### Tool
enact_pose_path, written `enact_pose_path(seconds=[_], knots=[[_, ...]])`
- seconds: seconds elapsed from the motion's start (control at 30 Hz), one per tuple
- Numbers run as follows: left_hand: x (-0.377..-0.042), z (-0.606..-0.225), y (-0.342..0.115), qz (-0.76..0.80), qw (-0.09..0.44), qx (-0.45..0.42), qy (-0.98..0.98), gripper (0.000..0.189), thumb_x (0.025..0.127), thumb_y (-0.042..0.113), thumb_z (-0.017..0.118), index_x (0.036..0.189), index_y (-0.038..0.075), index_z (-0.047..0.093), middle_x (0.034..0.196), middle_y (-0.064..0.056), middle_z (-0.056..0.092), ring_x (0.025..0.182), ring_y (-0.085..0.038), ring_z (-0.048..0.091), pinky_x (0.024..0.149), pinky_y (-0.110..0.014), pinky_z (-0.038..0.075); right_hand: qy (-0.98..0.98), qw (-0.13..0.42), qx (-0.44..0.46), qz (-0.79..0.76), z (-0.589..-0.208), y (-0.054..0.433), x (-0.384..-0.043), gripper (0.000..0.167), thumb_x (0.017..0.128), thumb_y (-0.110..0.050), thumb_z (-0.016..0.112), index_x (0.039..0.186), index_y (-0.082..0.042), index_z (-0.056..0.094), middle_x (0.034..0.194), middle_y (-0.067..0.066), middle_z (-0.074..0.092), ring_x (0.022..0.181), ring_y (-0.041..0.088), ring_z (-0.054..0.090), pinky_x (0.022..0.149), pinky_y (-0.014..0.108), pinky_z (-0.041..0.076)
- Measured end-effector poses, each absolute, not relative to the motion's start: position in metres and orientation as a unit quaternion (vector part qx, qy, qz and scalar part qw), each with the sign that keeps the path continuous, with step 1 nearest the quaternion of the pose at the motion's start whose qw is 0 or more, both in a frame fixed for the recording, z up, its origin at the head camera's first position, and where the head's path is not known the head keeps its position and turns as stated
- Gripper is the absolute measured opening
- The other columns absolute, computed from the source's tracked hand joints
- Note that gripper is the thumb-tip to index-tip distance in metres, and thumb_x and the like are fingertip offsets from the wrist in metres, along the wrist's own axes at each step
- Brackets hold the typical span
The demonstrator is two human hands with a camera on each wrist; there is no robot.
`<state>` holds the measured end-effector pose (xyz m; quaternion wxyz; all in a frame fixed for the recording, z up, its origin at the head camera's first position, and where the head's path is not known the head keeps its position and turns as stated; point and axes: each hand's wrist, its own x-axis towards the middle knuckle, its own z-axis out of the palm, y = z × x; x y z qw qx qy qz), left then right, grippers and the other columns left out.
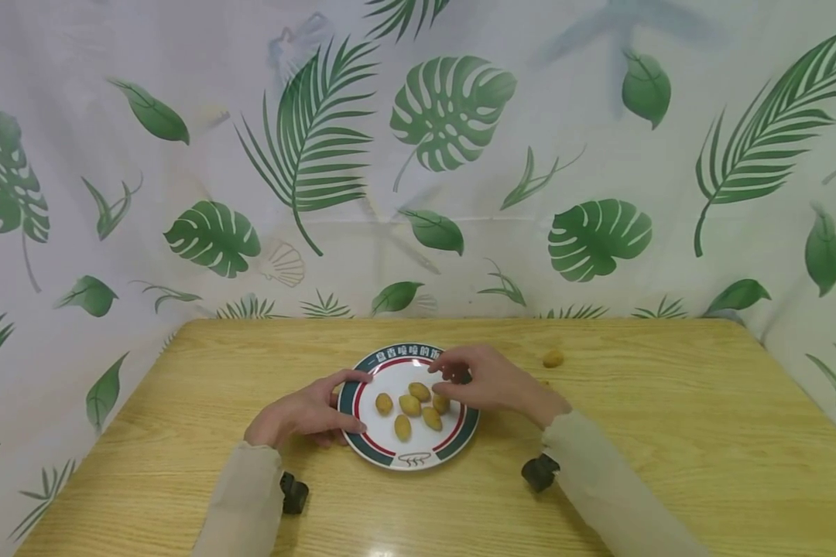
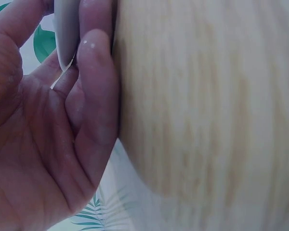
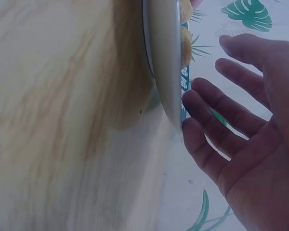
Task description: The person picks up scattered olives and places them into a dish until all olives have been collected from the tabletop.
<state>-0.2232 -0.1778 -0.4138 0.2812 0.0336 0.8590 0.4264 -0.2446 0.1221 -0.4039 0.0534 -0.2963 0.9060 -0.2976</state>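
Note:
A round white plate [image 1: 369, 433] with a dark green rim, red arcs and printed characters sits at the middle of the table. Several small yellow, oval, fruit-like things [image 1: 409, 405] lie on it, mostly right of its centre. My left hand [image 1: 313, 410] holds the plate's left edge, thumb over the rim and other fingers under it; the left wrist view shows the plate edge [image 2: 66, 33] between them. Over the plate's right side hovers my right hand [image 1: 484, 379], fingers loosely bent and spread. In the right wrist view nothing lies between its fingers [image 3: 231, 108].
Another yellow oval thing [image 1: 553, 358] lies on the wooden table [image 1: 669, 433], right of and behind the plate, with a small bit of yellow near it partly hidden by my right arm. A leaf-patterned curtain [image 1: 501, 255] hangs behind the table.

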Motion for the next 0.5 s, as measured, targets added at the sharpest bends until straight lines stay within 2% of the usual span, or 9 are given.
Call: enact_pose_path(seconds=[0.23, 0.5], knots=[[-0.223, -0.414, -0.177, 0.423, 0.281, 0.033, 0.861, 0.07, 0.088, 0.023, 0.081, 0.147, 0.034, 0.046, 0.098, -0.007, 0.068, 0.069, -0.019, 0.063, 0.058, -0.027, 0.048, 0.896, 0.055, -0.315, -0.308, -0.401, 0.133, -0.242, 0.031, 0.095, -0.027, 0.073, 0.12, -0.01, 0.073, 0.091, -0.005, 0.066, 0.085, 0.012, 0.058, 0.074, 0.024, 0.05], [-0.223, -0.414, -0.178, 0.427, 0.28, 0.035, 0.859, 0.07, 0.088, 0.021, 0.081, 0.147, 0.033, 0.046, 0.098, -0.007, 0.068, 0.068, -0.018, 0.063, 0.058, -0.027, 0.048, 0.89, 0.039, -0.326, -0.318, -0.398, 0.147, -0.24, 0.027, 0.093, -0.023, 0.073, 0.117, -0.01, 0.073, 0.093, -0.004, 0.07, 0.087, 0.009, 0.063, 0.078, 0.026, 0.055]])
